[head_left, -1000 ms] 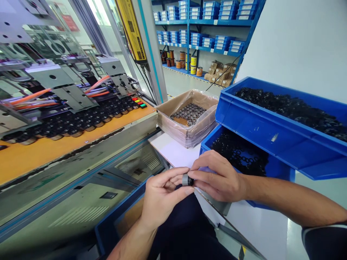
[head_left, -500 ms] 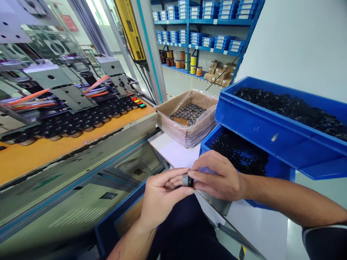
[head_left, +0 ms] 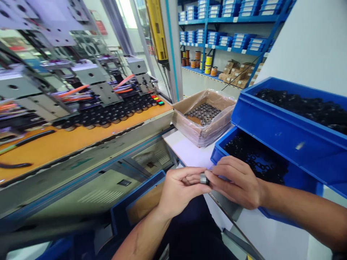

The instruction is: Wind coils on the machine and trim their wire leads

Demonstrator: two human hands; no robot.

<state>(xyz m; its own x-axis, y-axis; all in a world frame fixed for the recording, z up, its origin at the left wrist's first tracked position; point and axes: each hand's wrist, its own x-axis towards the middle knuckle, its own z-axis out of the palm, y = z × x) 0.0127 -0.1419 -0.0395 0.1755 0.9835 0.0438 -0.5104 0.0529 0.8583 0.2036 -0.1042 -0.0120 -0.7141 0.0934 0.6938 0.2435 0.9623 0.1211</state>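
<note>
Between my two hands is a small grey metal core [head_left: 203, 178] with fine ridges on its side and a black part on its right face. My left hand [head_left: 179, 189] pinches the core between thumb and fingers. From the right, the bent fingers of my right hand [head_left: 240, 180] press on the black face; its fingertips partly hide that face. Behind the hands, a cardboard box [head_left: 187, 131] lined with clear plastic contains many similar metal cores [head_left: 204, 112]. The lower blue bin [head_left: 217, 153] next to my right hand has loose black plastic rings [head_left: 260, 164] in it.
Another blue bin [head_left: 287, 135], full of black parts, sits tilted above the lower one. At left, a machine [head_left: 105, 88] stands over an orange worktop [head_left: 114, 130] with rows of black-topped cores [head_left: 108, 116] and black-handled tools. Blue shelving [head_left: 244, 20] stands behind.
The view has swung left, so everything sits farther right and tools on the orange worktop show. Both hands stay together on the core; less of its black part is visible.
</note>
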